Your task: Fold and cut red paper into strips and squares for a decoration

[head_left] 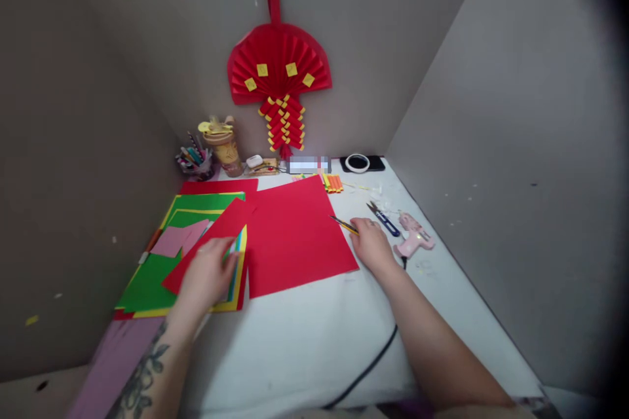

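A large red paper sheet [299, 236] lies in front of me on the white table. My right hand [371, 242] rests by its right edge, closed around a slim yellow-and-black pencil [344, 224] that points left over the paper. My left hand [211, 268] is over the stack of coloured papers on the left, slightly blurred, and its fingertips are partly hidden. Beneath and beside it show a slanted red sheet [184, 275], a yellow sheet edge [240, 255] and green paper [152, 288]. Whether the fingers grip any paper is unclear.
Blue thread snips [386, 219] and a pink glue gun [414, 243] lie right of my right hand, a black cord [368, 366] trailing forward. Behind are a phone [377, 163], a tape roll [357, 163], a cup [227, 154] and a pen holder [199, 167]. A red paper fan [280, 59] hangs above.
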A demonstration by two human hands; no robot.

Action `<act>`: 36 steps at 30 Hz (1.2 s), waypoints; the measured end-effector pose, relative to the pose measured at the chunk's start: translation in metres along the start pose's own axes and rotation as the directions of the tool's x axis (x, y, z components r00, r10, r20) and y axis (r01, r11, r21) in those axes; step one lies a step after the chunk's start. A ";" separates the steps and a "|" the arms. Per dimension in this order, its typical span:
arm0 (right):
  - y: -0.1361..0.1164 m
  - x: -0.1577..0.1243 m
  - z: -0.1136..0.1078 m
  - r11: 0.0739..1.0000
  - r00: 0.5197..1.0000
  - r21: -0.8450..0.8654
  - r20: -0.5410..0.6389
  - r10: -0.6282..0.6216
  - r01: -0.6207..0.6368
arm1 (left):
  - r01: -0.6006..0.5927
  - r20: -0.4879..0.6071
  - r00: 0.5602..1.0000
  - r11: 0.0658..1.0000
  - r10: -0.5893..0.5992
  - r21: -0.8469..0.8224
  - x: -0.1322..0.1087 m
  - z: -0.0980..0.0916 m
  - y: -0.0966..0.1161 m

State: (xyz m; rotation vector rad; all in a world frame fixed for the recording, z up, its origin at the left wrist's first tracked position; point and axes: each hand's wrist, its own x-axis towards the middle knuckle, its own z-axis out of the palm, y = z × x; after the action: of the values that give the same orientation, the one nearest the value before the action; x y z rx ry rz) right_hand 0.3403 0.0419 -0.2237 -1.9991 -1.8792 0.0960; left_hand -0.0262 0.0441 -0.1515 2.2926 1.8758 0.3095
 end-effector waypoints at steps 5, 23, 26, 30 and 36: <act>-0.004 0.002 0.003 0.996 0.997 -0.065 -0.044 0.061 -0.064 | -0.225 0.261 0.935 0.971 0.240 -0.084 -0.008 0.025 0.053; -0.031 -0.013 -0.043 0.213 0.893 0.867 0.438 0.106 -0.451 | 0.004 -0.185 0.979 0.908 -0.089 -0.419 0.009 0.046 0.006; -0.023 -0.014 -0.062 0.214 0.932 0.909 0.335 0.138 -0.358 | 0.151 -0.301 0.881 0.820 -0.366 -0.552 0.019 0.044 -0.012; -0.016 -0.015 -0.081 0.240 0.963 0.945 0.174 0.206 -0.222 | 0.183 -0.184 0.830 0.569 -0.526 -0.802 0.020 0.037 0.002; -0.015 -0.013 -0.099 0.189 0.951 0.977 0.035 0.308 -0.097 | 0.165 0.155 0.982 0.097 -0.106 -0.981 0.030 0.014 0.067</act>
State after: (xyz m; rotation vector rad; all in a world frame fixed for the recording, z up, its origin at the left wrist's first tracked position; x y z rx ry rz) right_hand 0.3563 0.0061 -0.1304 -1.1735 -0.8688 0.9321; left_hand 0.0464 0.0600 -0.1466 1.0654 1.0791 1.0921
